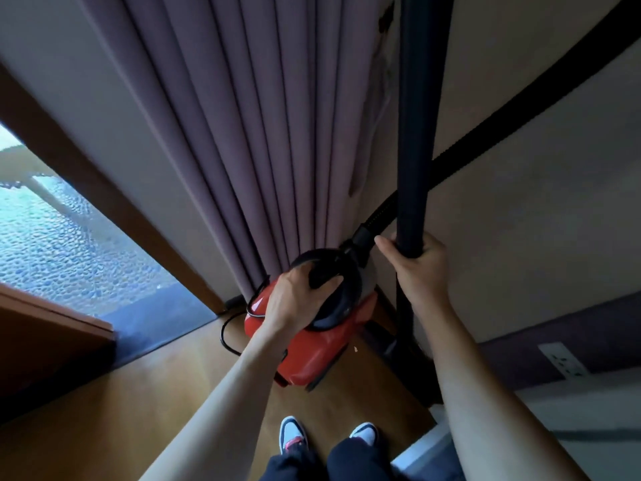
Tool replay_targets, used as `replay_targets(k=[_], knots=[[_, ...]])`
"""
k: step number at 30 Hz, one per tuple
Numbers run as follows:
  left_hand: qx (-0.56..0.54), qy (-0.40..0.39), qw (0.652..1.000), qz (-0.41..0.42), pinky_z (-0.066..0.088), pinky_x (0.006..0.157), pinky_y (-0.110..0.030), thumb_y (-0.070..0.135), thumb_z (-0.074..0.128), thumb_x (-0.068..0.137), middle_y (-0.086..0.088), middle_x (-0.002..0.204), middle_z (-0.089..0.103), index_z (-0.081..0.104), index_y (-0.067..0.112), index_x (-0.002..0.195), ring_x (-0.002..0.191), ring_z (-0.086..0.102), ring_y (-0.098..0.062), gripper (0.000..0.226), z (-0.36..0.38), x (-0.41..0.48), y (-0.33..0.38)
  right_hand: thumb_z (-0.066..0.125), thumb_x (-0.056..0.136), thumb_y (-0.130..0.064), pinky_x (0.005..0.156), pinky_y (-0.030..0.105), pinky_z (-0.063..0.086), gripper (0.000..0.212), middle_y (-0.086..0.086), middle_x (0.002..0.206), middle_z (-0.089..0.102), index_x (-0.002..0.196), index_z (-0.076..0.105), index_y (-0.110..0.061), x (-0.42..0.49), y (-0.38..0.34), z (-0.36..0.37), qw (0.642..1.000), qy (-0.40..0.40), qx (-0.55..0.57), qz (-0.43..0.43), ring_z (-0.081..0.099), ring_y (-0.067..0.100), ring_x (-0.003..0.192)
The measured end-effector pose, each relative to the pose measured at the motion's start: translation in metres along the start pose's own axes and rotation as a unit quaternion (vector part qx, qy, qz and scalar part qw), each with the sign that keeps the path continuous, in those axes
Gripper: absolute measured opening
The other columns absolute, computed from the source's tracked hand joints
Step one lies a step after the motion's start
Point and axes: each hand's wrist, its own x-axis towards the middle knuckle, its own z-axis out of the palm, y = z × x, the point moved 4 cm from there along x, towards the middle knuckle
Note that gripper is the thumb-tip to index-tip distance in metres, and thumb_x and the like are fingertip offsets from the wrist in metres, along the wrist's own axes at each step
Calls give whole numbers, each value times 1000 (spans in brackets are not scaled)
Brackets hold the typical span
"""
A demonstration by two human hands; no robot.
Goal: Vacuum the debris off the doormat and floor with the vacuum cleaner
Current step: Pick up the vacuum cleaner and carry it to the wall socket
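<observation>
A red canister vacuum cleaner (312, 348) stands on the wooden floor (166, 404) in the corner by the curtain. My left hand (298, 296) grips its black carry handle on top. My right hand (419, 262) is wrapped around the black upright wand (419, 116), which rises out of the top of the view. A black ribbed hose (520, 109) runs from the canister's front up to the right along the wall. A small pale speck (355, 348) lies on the floor beside the canister. No doormat is in view.
A mauve pleated curtain (242, 133) hangs behind the vacuum. An open door (52, 335) at left shows a pebbled surface (62, 244) outside. A wall socket (562, 359) sits low at right. The black power cord (225, 335) loops on the floor. My shoes (293, 433) stand below.
</observation>
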Motion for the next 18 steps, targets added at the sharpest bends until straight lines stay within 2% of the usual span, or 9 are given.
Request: replay_targets(k=[2,5,7,10,12,15,18], knots=[[-5,13,1000,7,41,66,-22,54,66,85,5,99,74,70,29,110,94,68,-15,36,-17,-3,3,83,84,-8,61,17,48,26,-14,60,60,69,63,-15,-2,-15,10,1000,-4,2,-11,58,3,59],[-16,27,999,8,45,68,-24,50,68,85,4,100,74,70,27,111,93,68,-16,35,-34,-7,5,85,81,-9,67,22,53,20,-1,67,65,74,66,-7,-6,-30,27,999,-23,9,-26,63,11,65],[-23,36,999,-4,48,68,-26,50,68,83,4,98,74,70,27,111,91,69,-16,36,-41,-11,2,87,80,-12,66,21,52,21,-1,68,64,77,66,-11,-11,-33,37,999,-35,8,-30,63,11,66],[-13,52,998,-30,45,61,-24,52,66,80,5,90,74,71,30,104,84,69,-15,33,-48,-15,-4,88,77,-33,66,26,51,28,-2,70,63,79,64,-20,-20,-35,48,999,-27,12,-37,63,15,66],[-16,70,996,-49,44,61,-24,55,63,76,6,88,73,72,30,99,83,69,-14,35,-53,-15,-10,87,77,-42,63,23,49,31,-8,67,63,77,63,-22,-21,-36,54,999,-16,22,-31,61,12,63],[-21,89,992,-82,44,64,-25,57,62,73,5,89,74,72,30,97,85,69,-16,38,-58,-14,-18,85,80,-26,60,15,46,25,-15,61,60,73,62,-22,-16,-43,61,999,-9,28,-33,58,4,58],[-16,112,987,-111,40,62,-25,53,65,75,2,84,73,71,27,91,82,69,-19,31,-61,-15,-25,83,84,-15,59,14,46,27,-14,59,60,70,61,-23,-8,-42,72,998,-31,45,-29,57,4,56]])
